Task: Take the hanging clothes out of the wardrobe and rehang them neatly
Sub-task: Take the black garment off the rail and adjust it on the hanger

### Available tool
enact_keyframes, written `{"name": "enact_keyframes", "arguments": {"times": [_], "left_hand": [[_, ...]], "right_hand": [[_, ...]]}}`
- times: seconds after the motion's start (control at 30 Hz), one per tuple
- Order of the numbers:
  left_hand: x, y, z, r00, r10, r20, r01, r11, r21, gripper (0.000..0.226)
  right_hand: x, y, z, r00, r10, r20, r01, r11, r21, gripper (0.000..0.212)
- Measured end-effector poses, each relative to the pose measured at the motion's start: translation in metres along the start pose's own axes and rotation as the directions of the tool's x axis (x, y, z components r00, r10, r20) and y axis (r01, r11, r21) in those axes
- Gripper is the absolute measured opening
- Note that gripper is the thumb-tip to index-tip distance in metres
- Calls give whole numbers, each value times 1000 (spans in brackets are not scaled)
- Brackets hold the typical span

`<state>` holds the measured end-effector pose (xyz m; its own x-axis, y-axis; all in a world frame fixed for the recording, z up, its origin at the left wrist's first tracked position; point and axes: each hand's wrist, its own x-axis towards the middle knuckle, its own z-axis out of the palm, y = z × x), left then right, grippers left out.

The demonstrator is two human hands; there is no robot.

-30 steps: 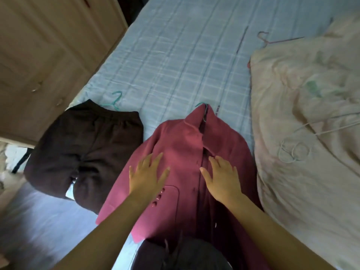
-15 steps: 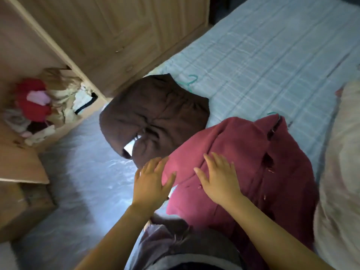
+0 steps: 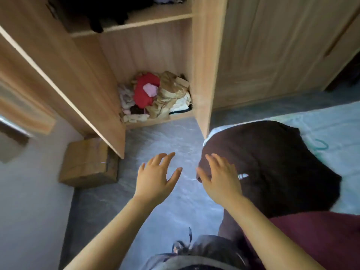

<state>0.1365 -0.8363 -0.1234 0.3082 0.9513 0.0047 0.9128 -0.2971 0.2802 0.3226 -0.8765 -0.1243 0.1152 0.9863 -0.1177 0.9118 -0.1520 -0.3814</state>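
The open wooden wardrobe (image 3: 202,71) fills the upper half of the view. Dark clothes (image 3: 109,14) show at its top above a shelf. A dark brown garment (image 3: 272,164) on a teal hanger (image 3: 321,146) lies on the bed at the right, and a maroon coat (image 3: 319,236) lies at the bottom right. My left hand (image 3: 155,180) hovers over the floor, fingers spread, holding nothing. My right hand (image 3: 220,178) is held open over the left edge of the brown garment; whether it touches the garment I cannot tell.
A heap of folded clothes (image 3: 153,96), red, pink and beige, sits on the wardrobe's bottom. A cardboard box (image 3: 89,162) stands on the grey floor (image 3: 161,139) by the open door (image 3: 64,78). The bed's blue checked sheet (image 3: 335,127) is at the right.
The view has swung left from the bed to the open wardrobe. Both hands have come off the maroon coat and now hang open, the left over the floor, the right over the brown garment.
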Motion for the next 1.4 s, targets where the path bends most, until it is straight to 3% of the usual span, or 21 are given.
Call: {"name": "enact_keyframes", "arguments": {"times": [0.13,0.27,0.43,0.57,0.73,0.97,1.13,1.3,1.4], "left_hand": [[41,-58,-37,990,-101,-96,101,995,-5,67],[110,-100,-70,978,-112,-178,113,994,-2,68],[238,-137,-121,962,-54,-269,71,996,55,66],[358,-149,-180,933,-27,-359,47,998,47,60],[492,-162,-261,886,23,-463,4,998,59,60],[641,-202,-389,745,153,-649,-67,986,155,71],[735,-246,-483,673,241,-700,-131,969,208,83],[820,-271,-585,569,314,-760,-155,948,276,71],[864,-273,-644,433,401,-807,-76,909,411,59]], "right_hand": [[67,-60,-3,990,-138,-32,138,990,-21,59],[151,-102,-16,970,-241,-15,240,969,-61,74],[283,-138,-61,925,-329,-191,321,944,-75,83],[400,-172,-121,870,-385,-308,379,922,-82,80],[532,-220,-201,795,-456,-399,456,884,-102,62],[683,-312,-312,630,-543,-555,535,821,-197,59],[781,-382,-382,527,-559,-640,588,783,-200,58],[853,-457,-468,420,-516,-746,591,780,-207,58],[886,-500,-523,296,-488,-821,585,772,-248,57]]}}
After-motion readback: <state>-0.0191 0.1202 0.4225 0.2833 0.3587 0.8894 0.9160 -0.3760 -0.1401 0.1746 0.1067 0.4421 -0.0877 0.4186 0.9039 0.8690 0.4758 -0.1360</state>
